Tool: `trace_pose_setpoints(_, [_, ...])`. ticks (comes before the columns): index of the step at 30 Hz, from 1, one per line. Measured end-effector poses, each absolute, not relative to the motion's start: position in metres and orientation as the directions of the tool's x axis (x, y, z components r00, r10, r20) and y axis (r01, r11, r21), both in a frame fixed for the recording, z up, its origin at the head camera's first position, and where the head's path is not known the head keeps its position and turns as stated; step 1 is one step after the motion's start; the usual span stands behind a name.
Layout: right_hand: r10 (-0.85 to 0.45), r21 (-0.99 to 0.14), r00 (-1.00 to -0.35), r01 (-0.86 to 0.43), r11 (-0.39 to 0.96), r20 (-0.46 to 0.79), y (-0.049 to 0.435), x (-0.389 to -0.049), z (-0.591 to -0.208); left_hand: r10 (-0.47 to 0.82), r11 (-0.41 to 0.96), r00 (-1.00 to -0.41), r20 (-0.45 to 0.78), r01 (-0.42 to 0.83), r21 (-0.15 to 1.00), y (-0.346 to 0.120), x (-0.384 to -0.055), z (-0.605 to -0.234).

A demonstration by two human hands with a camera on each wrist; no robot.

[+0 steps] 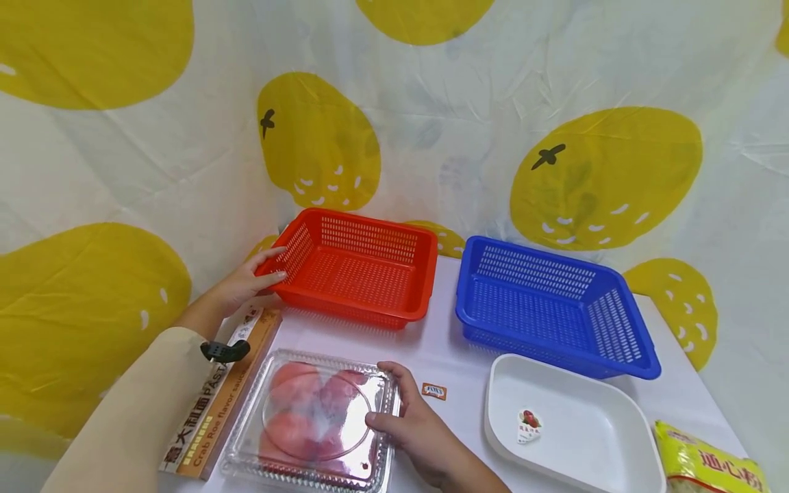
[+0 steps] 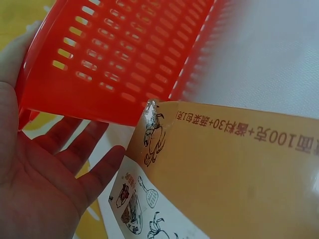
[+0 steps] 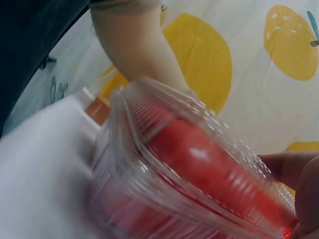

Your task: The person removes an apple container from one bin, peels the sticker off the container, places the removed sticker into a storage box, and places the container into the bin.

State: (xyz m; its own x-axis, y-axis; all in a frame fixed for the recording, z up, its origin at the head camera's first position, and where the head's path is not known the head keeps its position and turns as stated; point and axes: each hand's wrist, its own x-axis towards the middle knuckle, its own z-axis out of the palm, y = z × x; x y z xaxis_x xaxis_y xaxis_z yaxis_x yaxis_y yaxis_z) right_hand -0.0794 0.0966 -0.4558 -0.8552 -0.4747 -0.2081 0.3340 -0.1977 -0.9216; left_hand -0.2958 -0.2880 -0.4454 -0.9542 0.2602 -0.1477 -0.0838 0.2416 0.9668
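My left hand (image 1: 243,281) holds the left rim of a red plastic basket (image 1: 354,274) with slotted walls. In the left wrist view, fingers (image 2: 84,147) reach under the basket's edge. My right hand (image 1: 419,428) grips the right side of a clear plastic clamshell box (image 1: 320,424), its thumb on the lid. Inside the box lie several red round fruits (image 3: 199,154) that look like tomatoes. A long brown and white pasta box (image 1: 224,394) lies beneath the left forearm, between it and the clamshell. One end of the pasta box sits close to the left fingertips.
A blue slotted basket (image 1: 555,308) stands at the back right. In front of it is a white tray (image 1: 573,431) with a fruit sticker. A yellow bag (image 1: 705,462) lies at the right front. One small orange packet (image 1: 434,391) rests between clamshell and tray.
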Motion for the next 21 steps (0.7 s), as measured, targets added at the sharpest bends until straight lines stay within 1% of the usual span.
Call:
trace_pose_setpoints(6, [-0.462,-0.884,-0.849,0.399,-0.243,-0.256,0.091,-0.080,-0.459,0.223,0.248,-0.959,-0.174,-0.117,0.962,-0.291,-0.295,-0.443])
trace_pose_setpoints(12, [-0.451,-0.870,-0.850,0.417,-0.262,-0.271,0.095,-0.084,-0.455,0.223,0.231,-0.960,-0.170,-0.117,0.966,-0.288,-0.294,-0.442])
trace_pose_setpoints(16, [-0.463,-0.877,-0.841,0.420,-0.233,-0.280,0.110,-0.093,-0.439,0.235,0.189,-0.955,-0.182,-0.139,0.972,-0.285,-0.294,-0.444])
trace_pose_setpoints(21, [-0.468,-0.903,-0.840,0.391,-0.175,-0.273,0.137,-0.113,-0.401,0.219,0.180,-0.957,-0.189,-0.150,0.972,-0.286,-0.294,-0.446])
